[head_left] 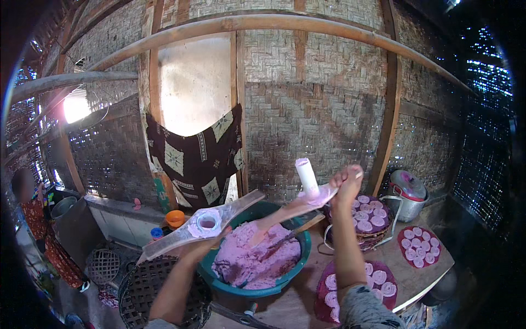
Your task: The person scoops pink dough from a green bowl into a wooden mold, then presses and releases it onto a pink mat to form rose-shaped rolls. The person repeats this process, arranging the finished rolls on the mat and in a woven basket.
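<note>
My left hand (204, 248) grips a long wooden press board (167, 245) from below, its fingers partly hidden. A round, dough-smeared opening (207, 222) sits in the board's middle. My right hand (347, 183) is closed around one end of a wooden plunger bar (287, 213), from which a white cylinder (307, 176) stands up. The bar's other end hangs over, perhaps touching, crumbly pink dough (241, 260) in a green basin (257, 293). A wooden stick (311, 223) rests in the dough, sticking out over the basin's right rim.
Purple round mats (410, 262) with pink dough coils lie on the table at right, beside a basket (372, 241) and a lidded metal pot (411, 205). An orange bowl (175, 218) and a woven basket (159, 296) are left. A person (52, 241) stands far left.
</note>
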Motion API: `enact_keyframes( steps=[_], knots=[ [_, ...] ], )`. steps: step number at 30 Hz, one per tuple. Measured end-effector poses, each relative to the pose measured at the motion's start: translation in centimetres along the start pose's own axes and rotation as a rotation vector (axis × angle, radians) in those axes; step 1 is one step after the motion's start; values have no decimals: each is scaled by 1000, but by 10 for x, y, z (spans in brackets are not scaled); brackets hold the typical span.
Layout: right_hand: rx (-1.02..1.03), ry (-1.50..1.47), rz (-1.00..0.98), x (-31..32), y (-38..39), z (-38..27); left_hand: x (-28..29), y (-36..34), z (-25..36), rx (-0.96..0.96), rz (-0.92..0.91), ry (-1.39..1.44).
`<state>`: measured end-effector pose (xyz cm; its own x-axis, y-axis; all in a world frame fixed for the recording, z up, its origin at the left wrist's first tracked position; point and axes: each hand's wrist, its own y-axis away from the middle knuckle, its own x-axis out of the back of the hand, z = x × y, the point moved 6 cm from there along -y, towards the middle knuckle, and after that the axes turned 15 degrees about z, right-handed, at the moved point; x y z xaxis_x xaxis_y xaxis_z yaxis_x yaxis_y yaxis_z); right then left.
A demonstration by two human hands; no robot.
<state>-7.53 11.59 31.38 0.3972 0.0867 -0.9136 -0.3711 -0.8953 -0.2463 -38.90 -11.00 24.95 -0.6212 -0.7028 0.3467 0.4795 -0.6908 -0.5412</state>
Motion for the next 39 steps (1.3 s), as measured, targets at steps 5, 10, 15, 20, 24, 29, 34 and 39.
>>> enact_keyframes(
  steps=[5, 10, 15, 20, 24, 29, 34, 39],
  knots=[
    [-423, -82, 315, 58, 39, 154, -59, -21, -8, 83, 257, 1072],
    [-675, 659, -435, 65, 102, 210, -14, -67, -8, -1, 524, 933],
    [567, 2265, -1427, 118, 45, 169, 15, -95, 3, -124, 550, 632],
    [440, 2302, -1565, 109, 49, 149, -3, -127, -7, -54, 563, 861],
    [434, 2165, -1434, 46, 54, 79, -29, -157, -66, 210, 391, 1180],
    [222, 1574, -1585, 10, 40, 47, -46, -167, -88, 370, -1, 1432],
    [-307, 1357, -1418, 1, 59, 77, -65, -152, -68, 423, -317, 1451],
    [-239, 1223, -1511, -2, 69, 113, -86, -136, -50, 529, -404, 1433]
  ],
)
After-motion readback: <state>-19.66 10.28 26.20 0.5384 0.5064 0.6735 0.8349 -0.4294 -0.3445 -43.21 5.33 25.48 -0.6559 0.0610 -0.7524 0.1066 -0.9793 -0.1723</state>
